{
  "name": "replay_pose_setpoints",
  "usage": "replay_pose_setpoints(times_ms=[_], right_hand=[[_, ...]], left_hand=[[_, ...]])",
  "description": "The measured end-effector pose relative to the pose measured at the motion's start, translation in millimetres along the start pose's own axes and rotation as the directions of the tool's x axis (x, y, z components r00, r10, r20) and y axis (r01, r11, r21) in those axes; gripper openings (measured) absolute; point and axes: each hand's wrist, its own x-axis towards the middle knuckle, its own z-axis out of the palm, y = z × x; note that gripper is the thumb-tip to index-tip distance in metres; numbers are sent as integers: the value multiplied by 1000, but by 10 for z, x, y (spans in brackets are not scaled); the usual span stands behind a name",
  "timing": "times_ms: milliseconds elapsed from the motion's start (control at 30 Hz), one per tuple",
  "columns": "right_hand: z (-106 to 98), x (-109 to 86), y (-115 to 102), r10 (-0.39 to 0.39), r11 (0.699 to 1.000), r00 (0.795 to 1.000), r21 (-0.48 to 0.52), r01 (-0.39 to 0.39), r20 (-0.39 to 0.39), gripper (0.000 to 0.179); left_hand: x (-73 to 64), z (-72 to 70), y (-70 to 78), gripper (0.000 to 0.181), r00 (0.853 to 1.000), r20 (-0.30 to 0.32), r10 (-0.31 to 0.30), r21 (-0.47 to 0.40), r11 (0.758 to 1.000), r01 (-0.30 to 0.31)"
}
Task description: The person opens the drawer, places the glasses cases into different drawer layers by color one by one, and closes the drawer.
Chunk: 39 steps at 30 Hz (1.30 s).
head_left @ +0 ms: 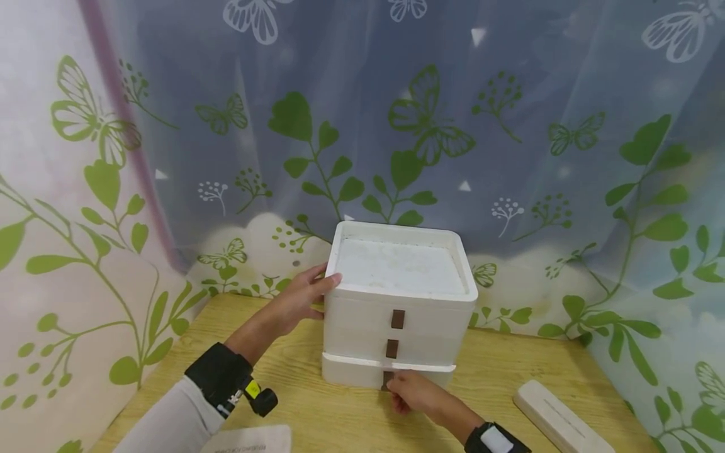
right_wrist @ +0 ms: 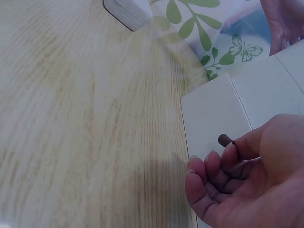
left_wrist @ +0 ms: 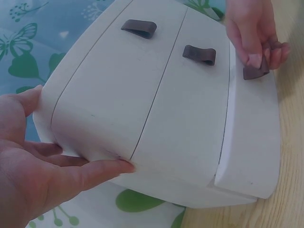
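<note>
White three-drawer cabinet (head_left: 359, 321): stood on the wood-grain desk (head_left: 493, 371), off head-view centre toward 5 o'clock. Bottom drawer (head_left: 354, 371): stood slightly forward of the two above. Brown pull tab (left_wrist: 251, 74) of that drawer: pinched by the right hand (head_left: 421, 396), its grip clamped there at the cabinet's 6 o'clock. Left hand (head_left: 294, 301): at the cabinet's 9 o'clock, grip apart, digits spread against side and top edge. Long pale case (head_left: 557, 418): lay at 4 o'clock. Flat lettered item (head_left: 255, 437): lay between 7 and 8 o'clock, cut off by the view's edge. Leaf-and-butterfly backdrop (head_left: 362, 63): hung at 12 o'clock.
</note>
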Motion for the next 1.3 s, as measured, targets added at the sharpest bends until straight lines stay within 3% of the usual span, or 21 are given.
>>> replay_pose_setpoints(times_ms=[233, 667, 1033, 1300], right_hand=[[22, -87, -10, -8, 1000, 1000, -6, 8, 22, 29], [105, -261, 56, -73, 996, 997, -55, 74, 21, 31], [123, -431, -5, -120, 978, 984, -154, 139, 130, 37], [122, -500, 15, -38, 981, 982, -182, 73, 184, 39]], left_hand=[[20, -8, 7, 76, 1000, -17, -12, -6, 1000, 12], [8, -13, -5, 76, 1000, 9, 1, -11, 1000, -1], [-7, -12, 2, 74, 1000, 11, 16, -14, 1000, -16], [0, -9, -27, 75, 1000, 16, 22, -5, 1000, -22]])
